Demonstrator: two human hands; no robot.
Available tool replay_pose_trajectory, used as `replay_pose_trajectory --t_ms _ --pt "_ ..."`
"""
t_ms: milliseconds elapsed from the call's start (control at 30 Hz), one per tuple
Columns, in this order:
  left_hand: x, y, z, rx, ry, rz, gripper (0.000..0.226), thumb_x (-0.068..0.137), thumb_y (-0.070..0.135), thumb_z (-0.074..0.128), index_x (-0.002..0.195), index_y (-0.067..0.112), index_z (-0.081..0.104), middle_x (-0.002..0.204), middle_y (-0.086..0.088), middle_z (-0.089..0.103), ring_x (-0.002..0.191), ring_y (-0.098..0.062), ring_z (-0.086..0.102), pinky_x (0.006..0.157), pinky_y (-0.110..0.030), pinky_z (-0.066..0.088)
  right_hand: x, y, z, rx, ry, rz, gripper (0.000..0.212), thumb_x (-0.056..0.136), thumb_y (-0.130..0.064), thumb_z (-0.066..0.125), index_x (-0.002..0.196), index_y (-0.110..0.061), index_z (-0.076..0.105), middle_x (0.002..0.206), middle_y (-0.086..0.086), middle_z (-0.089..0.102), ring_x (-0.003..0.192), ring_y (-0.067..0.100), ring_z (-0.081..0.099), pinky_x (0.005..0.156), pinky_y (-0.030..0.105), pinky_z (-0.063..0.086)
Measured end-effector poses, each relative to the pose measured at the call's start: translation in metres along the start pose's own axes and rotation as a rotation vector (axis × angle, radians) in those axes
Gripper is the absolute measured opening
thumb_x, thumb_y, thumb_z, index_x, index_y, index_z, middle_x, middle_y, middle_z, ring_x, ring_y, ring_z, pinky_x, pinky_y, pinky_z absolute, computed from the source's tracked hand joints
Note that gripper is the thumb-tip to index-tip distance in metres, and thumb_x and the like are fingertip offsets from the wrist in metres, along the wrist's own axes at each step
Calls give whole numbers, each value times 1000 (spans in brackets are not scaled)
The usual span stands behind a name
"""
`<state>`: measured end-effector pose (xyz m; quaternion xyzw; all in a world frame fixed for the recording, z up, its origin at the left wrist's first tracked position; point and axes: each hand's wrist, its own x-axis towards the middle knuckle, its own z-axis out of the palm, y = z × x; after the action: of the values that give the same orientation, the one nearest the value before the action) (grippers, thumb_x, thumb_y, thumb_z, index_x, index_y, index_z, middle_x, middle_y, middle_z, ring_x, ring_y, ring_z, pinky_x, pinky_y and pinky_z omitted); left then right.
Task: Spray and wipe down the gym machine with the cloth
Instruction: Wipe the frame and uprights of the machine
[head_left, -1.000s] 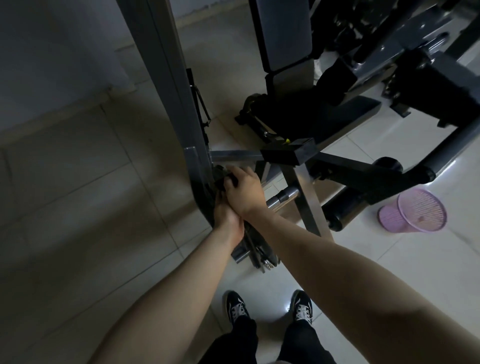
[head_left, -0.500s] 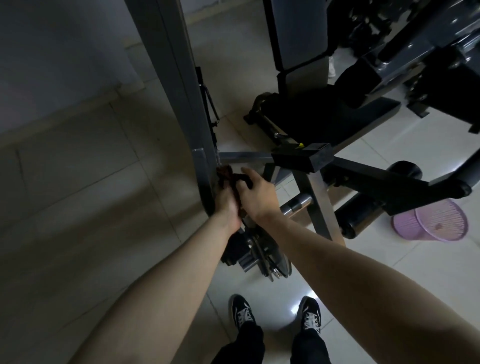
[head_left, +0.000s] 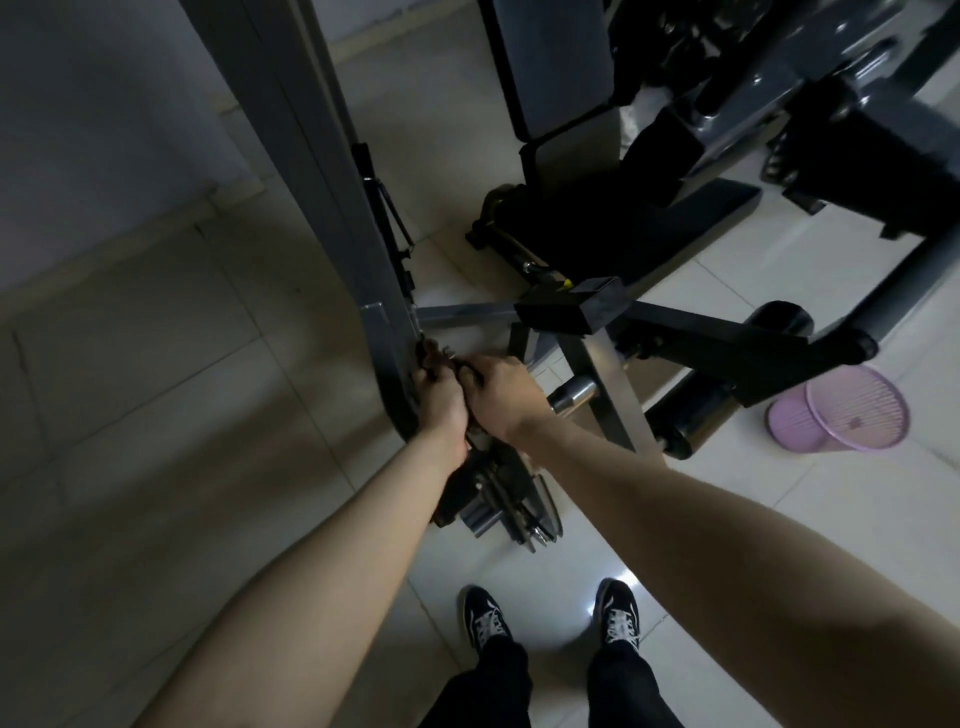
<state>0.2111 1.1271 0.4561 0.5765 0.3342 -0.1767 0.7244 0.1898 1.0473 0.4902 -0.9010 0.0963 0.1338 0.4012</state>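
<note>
The grey upright post of the gym machine (head_left: 332, 197) runs from the top left down to its curved foot in the middle of the view. My left hand (head_left: 439, 402) and my right hand (head_left: 493, 395) are side by side against that foot. Both grip a dark cloth (head_left: 441, 358), bunched between the fingers and pressed onto the metal. Most of the cloth is hidden by my hands. No spray bottle is visible.
Weight plates (head_left: 514, 499) on a peg sit just below my hands. A chrome peg (head_left: 571, 395) and black frame bars (head_left: 727, 338) lie to the right, a padded seat (head_left: 597, 208) behind. A pink mesh basket (head_left: 841, 415) lies on the tiled floor. My feet (head_left: 550, 623) stand below.
My hands with the cloth have stayed at the foot of the post, shifting slightly on it. The cloth has come more into view above my fingers.
</note>
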Motion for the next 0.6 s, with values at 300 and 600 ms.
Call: replay_pose_trajectory --t_ms 300,600 --pt "-32 -36 -3 9 9 1 31 108 38 36 132 27 52 126 -13 64 109 -26 62 105 -46 48 -44 32 -12 256 -54 31 41 103 -47 46 138 -27 51 118 -1 64 99 12 61 77 20 45" --pt "-103 -129 2 190 -14 113 32 109 17 39 141 11 43 122 -5 59 90 3 59 62 -3 45 -70 52 -15 394 -137 95 34 108 -40 38 121 -21 64 104 -4 61 98 12 55 80 24 40"
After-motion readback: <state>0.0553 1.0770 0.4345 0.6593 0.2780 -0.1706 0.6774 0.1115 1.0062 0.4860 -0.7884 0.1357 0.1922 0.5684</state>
